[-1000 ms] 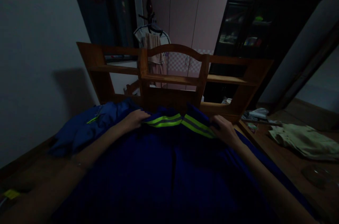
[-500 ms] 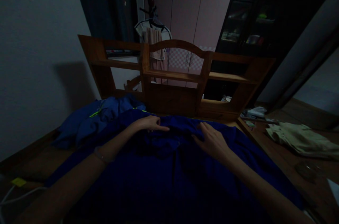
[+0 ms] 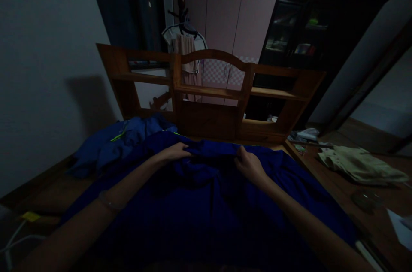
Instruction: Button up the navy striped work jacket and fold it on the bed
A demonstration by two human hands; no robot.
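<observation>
A large dark blue garment (image 3: 180, 212), which looks like a jacket, lies spread over the bed, a dark vertical line running down its middle. My left hand (image 3: 176, 151) is closed on a fold of cloth near the garment's far edge, its fingertips partly hidden in the fabric. To the right, my right hand (image 3: 250, 164) grips the same far edge with curled fingers. Between both hands the cloth is raised in a bunched ridge, with a shadowed hollow just below it.
A wooden headboard (image 3: 209, 113) with open shelves stands behind the garment. Lighter blue clothing (image 3: 119, 143) is heaped at the left by the wall. Pale folded cloth (image 3: 357, 164) and a glass bowl (image 3: 367, 200) lie on the right. A white cable (image 3: 14, 240) runs at lower left.
Both hands have closed on the garment's far edge; their fingers were apart or pointing before. The cloth between them has lifted into a ridge. The view has shifted slightly.
</observation>
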